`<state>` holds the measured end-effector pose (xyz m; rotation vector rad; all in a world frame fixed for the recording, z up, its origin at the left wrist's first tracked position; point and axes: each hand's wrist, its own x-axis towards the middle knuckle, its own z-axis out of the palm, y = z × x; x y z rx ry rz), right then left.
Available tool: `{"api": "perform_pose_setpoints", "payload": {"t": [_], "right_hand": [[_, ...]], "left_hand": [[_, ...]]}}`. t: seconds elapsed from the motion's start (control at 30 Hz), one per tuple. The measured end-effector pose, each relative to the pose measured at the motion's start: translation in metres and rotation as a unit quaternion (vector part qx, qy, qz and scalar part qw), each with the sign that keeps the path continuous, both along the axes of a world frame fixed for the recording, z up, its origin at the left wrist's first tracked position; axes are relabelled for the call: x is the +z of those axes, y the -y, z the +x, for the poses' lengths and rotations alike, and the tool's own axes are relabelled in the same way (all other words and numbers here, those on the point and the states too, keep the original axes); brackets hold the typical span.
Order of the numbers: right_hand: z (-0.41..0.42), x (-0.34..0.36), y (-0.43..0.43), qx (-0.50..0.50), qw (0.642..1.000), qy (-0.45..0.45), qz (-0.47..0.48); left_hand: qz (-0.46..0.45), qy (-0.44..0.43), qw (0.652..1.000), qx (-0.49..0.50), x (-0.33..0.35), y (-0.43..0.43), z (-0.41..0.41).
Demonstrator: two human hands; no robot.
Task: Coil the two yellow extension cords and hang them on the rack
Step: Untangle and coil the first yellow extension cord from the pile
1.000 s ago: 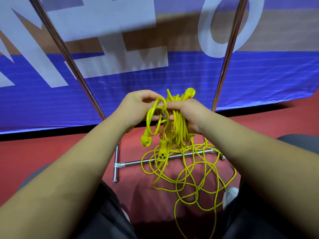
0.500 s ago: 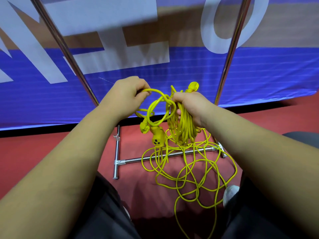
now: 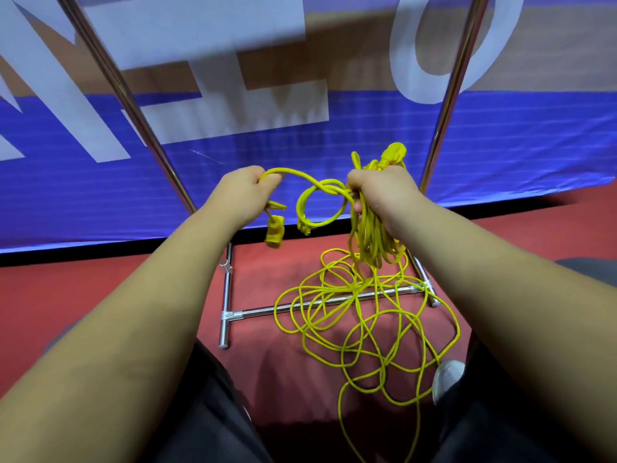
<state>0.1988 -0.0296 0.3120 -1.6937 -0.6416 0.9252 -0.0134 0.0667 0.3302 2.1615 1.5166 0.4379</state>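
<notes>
Both hands (image 3: 242, 192) (image 3: 384, 192) outstretched, fingers (image 3: 267, 180) gripping yellow cord (image 3: 367, 235).

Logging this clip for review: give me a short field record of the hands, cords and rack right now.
left hand: grips one cord strand; a connector hangs just below it
right hand: holds a bunch of gathered loops
loose cord: tangled on the red floor, lying across the rack base bar
rack: no cord hung on the parts in view
stage: coiling unfinished
</notes>
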Motion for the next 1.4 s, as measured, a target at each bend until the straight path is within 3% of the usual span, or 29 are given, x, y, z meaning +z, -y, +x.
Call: {"api": "perform_pose_setpoints", "payload": {"t": [0.13,0.2,0.37,0.5,0.63,0.73,0.83,0.9,0.97,1.0,1.1,1.2,1.3,1.4], "right_hand": [[0.009,-0.006,0.000,-0.025,0.999,0.029,-0.017],[0.013,-0.007,-0.001,-0.036,0.999,0.022,-0.009],[0.016,-0.004,0.000,-0.026,0.999,0.030,-0.001],[0.009,0.001,0.001,0.007,0.987,0.160,-0.007],[0.009,0.001,0.001,0.001,0.960,0.276,-0.037],[0.014,0.001,0.000,-0.036,0.970,0.240,-0.027],[0.017,-0.001,-0.001,-0.061,0.990,0.130,-0.013],[0.016,-0.002,-0.003,-0.066,0.995,0.069,0.003],[0.015,-0.002,-0.003,-0.064,0.997,0.030,0.019],[0.014,-0.001,-0.002,-0.060,0.998,0.016,0.030],[0.009,0.004,0.000,-0.045,0.996,-0.020,0.070],[0.006,0.009,0.000,-0.030,0.991,-0.073,0.107],[0.005,0.014,-0.001,-0.009,0.985,-0.111,0.129],[0.008,0.015,-0.002,0.003,0.988,-0.089,0.123]], "left_hand": [[0.105,-0.016,0.994,-0.004,0.011,-0.005,-0.004],[0.162,-0.063,0.984,-0.048,0.010,-0.010,-0.006],[0.200,-0.213,0.949,-0.115,0.007,-0.003,0.000],[0.221,-0.299,0.918,-0.140,0.010,0.005,0.008],[0.216,-0.433,0.864,-0.137,0.022,0.025,0.016],[0.191,-0.501,0.834,-0.127,0.025,0.040,0.015],[0.142,-0.525,0.829,-0.131,0.011,0.054,0.015],[0.070,-0.474,0.860,-0.175,0.001,0.057,0.015],[-0.119,-0.346,0.904,-0.221,-0.005,0.059,0.013],[-0.199,-0.274,0.911,-0.237,-0.008,0.060,0.012],[-0.307,-0.148,0.917,-0.209,-0.028,0.060,0.010],[-0.412,-0.021,0.896,-0.163,-0.052,0.063,0.014],[-0.431,0.080,0.889,-0.134,-0.064,0.059,0.019],[-0.311,0.147,0.936,-0.070,-0.063,0.049,0.021]]}}
